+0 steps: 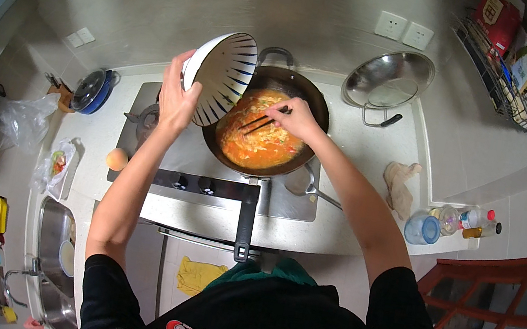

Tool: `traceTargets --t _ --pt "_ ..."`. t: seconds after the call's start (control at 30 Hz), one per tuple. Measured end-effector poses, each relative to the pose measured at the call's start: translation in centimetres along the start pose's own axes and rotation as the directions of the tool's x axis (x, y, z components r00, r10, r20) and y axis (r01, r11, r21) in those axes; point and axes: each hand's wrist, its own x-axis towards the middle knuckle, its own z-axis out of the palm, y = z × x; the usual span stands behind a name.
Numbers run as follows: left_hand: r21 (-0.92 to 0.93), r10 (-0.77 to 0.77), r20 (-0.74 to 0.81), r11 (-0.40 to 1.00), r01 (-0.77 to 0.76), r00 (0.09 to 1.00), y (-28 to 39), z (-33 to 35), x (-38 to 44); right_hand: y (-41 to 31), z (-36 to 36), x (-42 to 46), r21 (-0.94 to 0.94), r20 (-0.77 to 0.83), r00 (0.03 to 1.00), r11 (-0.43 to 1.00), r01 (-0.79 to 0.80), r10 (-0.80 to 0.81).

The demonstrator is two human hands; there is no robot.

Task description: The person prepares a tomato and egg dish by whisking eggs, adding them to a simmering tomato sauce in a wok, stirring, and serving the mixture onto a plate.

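My left hand [178,93] grips a white bowl with blue stripes [229,75], tipped on its side so its mouth leans over the wok. Some green bits cling near its lower rim. In my right hand [297,120] is a pair of dark chopsticks [257,126], their tips down in an orange-red soup with pale egg-like strands [260,151]. The soup fills the bottom of a dark wok [323,106] on the gas stove [182,151]. The wok's long black handle [245,229] points toward me.
Right of the wok, a metal spatula [312,188] lies on the stove edge. A glass-and-steel lid [387,80] leans on the wall. A cloth [400,187] and several jars and bottles [447,221] stand farther right. Left are an egg-like round object [117,159], a tray [63,178] and a sink [59,229].
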Motion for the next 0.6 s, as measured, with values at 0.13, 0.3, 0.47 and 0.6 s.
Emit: traceTargets --t 0.13,0.3,0.47,0.6 --pt "0.009 0.047 -0.012 0.999 -0.047 0.999 -0.4 -0.1 -0.1 0.8 -0.2 2.3 -0.148 -0.187 0.980 0.988 0.044 -0.072" --pt "0.020 0.016 -0.006 1.000 -0.016 1.000 -0.9 -0.4 -0.2 1.1 -3.2 2.9 -0.326 -0.338 0.924 0.943 0.062 -0.178" --pt "0.013 0.008 -0.008 1.000 -0.008 1.000 -0.7 -0.4 -0.2 0.9 -5.9 0.6 -0.353 -0.293 0.951 0.935 -0.014 -0.096" --pt "0.009 0.016 -0.016 1.000 -0.016 1.000 -0.7 -0.2 -0.2 0.3 -6.0 -2.1 -0.319 -0.097 0.968 0.929 0.188 -0.230"
